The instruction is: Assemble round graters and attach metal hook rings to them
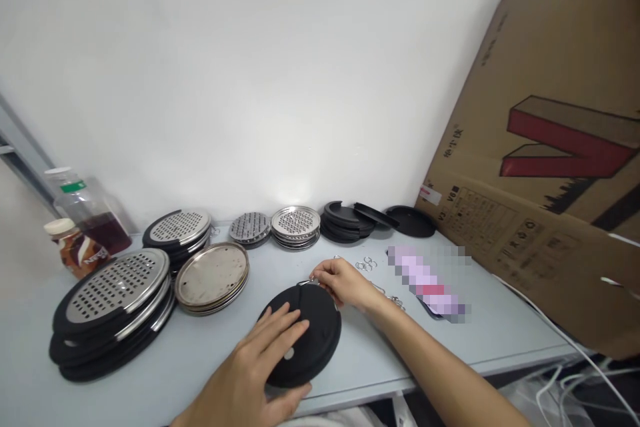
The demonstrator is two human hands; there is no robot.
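Note:
Near the front of the table is a thick black round case (323,337) with a small pale dot on top. My left hand (255,360) lies over its near left side, fingers on the top face and thumb against the near edge, holding it. At the case's far edge, my right hand (345,283) is closed in a pinch on a small metal clip (306,282), which looks like a carabiner. Thumb and index finger hide part of the clip. Several loose metal rings (367,265) and small clips (395,300) lie beyond and beside my right hand.
At left stand stacked grater discs in black holders (117,290), metal plates (213,277) and two bottles (100,220). More grater discs (295,223) and black holders (347,220) line the wall. A blurred phone-like object (425,283) and a large cardboard box (550,147) are at right.

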